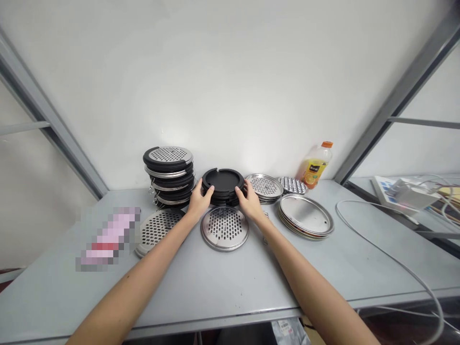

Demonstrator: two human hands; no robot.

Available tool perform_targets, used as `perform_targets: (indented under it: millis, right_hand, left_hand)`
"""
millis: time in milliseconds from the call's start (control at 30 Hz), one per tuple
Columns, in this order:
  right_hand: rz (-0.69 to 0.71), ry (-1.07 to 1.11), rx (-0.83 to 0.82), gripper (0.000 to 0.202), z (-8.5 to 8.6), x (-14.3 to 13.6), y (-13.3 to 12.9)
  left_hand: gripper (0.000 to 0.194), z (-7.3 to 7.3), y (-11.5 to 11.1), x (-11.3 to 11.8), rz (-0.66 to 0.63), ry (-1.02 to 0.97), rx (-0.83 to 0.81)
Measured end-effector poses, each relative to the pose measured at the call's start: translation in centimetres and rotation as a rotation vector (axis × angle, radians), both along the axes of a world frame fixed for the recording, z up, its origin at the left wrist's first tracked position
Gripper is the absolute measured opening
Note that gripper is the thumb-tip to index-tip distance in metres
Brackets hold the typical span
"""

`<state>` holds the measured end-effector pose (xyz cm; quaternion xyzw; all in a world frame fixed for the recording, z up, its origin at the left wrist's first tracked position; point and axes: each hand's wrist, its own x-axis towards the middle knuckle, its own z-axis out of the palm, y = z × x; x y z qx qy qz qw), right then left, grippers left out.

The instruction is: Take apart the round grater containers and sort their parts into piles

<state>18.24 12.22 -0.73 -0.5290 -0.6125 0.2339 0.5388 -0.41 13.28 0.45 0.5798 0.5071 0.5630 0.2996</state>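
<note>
A stack of round black plastic bases (223, 181) stands by the wall, between my two hands. My left hand (200, 202) curls round its left side, thumb on the rim. My right hand (249, 200) grips the opposite side in the same way. Whether they hold only the top base or several cannot be made out. Just in front lie round metal grater plates (224, 229), and a larger-holed grater plate (157, 234) is partly behind my left forearm. To the right rises a pile of fine-holed grater plates (265, 186).
At the left stands a tall stack of black-rimmed graters (168, 167) with wire clips. Plain metal discs (305, 213) are piled at the right, near another grater plate (293, 185) and a juice bottle (316, 166). A white cable (381, 244) crosses the table's right side.
</note>
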Motion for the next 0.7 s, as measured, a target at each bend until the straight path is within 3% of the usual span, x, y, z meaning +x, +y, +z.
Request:
perform_targets:
  millis: [367,700]
  right_hand:
    - [-0.022,0.038,-0.035,0.065,0.1,0.0,-0.2]
    - [-0.024,0.056,-0.067,0.065,0.5,0.2,-0.1]
  left_hand:
    - [0.055,1.5,0.0,1.6,0.222,0.101,-0.077]
    - [0.044,3.0,0.7,1.6,0.276,0.226,-0.138]
